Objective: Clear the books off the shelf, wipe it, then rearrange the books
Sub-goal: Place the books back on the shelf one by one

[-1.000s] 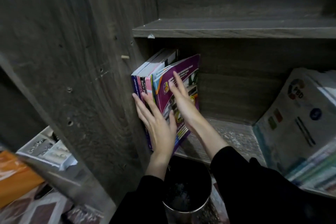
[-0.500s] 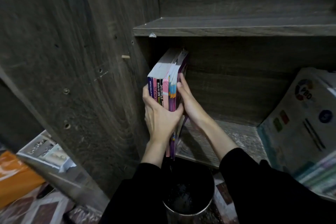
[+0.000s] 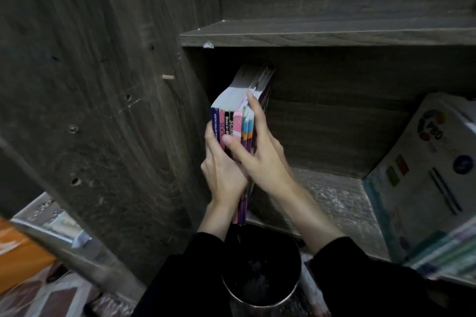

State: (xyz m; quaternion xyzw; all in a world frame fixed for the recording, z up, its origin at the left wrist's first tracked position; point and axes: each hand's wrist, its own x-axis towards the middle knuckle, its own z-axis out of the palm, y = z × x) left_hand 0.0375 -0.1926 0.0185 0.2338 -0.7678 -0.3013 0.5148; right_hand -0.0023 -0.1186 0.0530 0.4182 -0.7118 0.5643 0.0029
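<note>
Left hand (image 3: 221, 172) and right hand (image 3: 265, 162) are both clamped on the book bundle (image 3: 228, 121), squeezing it from opposite covers. The right thumb lies across the spines and the right fingers run up the far cover. The bundle is several thin softcovers, so I'd judge it moderately heavy as a pack, floppy book by book, and the glossy covers are likely to slide on each other. Best hold is what's here: press both outer covers at mid-height, with a thumb on the spines to stop them fanning. A hand under the bottom edge would be safer for a carry. The long axis runs up-down, with the top tipped slightly away from the hands into the bay. Spines face the person and page edges point up. The bottom edge sits below the wrists at the front lip of the shelf board (image 3: 334, 195); can't tell if it's resting there or lifted. The side panel (image 3: 116, 110) is just left of the left hand. The leaning stack (image 3: 425, 175) is well off to the right of the right hand. The metal bin (image 3: 260, 280) is below the forearms.
</note>
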